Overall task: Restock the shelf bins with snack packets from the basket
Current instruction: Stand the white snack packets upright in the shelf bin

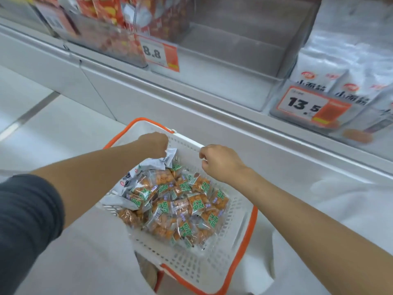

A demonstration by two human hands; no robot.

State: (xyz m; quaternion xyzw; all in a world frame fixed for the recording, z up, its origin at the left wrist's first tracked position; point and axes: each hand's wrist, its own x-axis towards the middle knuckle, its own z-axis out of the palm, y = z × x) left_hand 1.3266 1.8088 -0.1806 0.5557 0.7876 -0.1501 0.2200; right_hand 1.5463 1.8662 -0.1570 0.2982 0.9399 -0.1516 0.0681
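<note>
A white plastic basket (231,228) with orange handles sits low in front of me, holding several small orange snack packets (180,205) with green labels and a few white-and-grey packets (136,177). My left hand (155,144) is over the basket's far left corner, fingers closed on a crumpled white packet (168,156). My right hand (219,162) hovers over the basket's far rim, fingers curled, nothing visibly in it. Above stands a transparent shelf bin (234,50) with nothing in it.
The left bin holds red snack packets (110,13) behind a price tag reading 8.8 (159,54). The right bin holds white packets (340,60) behind a 13.5 tag (308,105). A white shelf ledge (191,107) runs diagonally below the bins.
</note>
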